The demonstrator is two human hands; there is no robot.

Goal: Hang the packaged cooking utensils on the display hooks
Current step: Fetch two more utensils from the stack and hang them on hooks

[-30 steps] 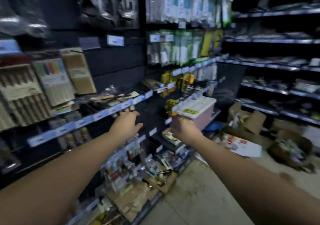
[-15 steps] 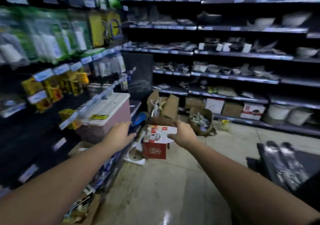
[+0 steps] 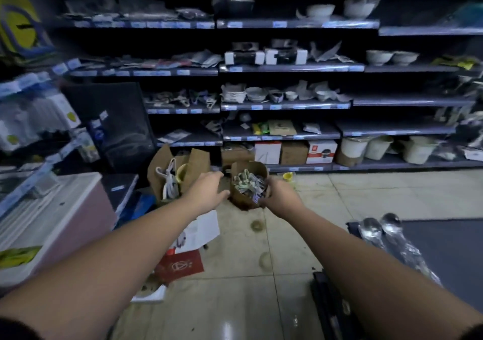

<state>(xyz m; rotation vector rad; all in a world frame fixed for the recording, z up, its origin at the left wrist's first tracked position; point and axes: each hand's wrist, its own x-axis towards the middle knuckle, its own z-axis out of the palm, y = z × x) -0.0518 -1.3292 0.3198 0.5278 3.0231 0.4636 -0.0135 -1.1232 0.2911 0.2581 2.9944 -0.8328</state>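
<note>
Head view: packaged utensils point(image 3: 249, 184) sit in an open cardboard box point(image 3: 244, 201) on the floor. My left hand point(image 3: 206, 192) nears it, open and empty; my right hand point(image 3: 278, 196) touches its side, grip unclear. I should lift one pack cleanly.

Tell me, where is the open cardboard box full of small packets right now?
The open cardboard box stands on the floor mid-frame in the head view, before the bottom shelf, between the left hand and right hand.
</note>
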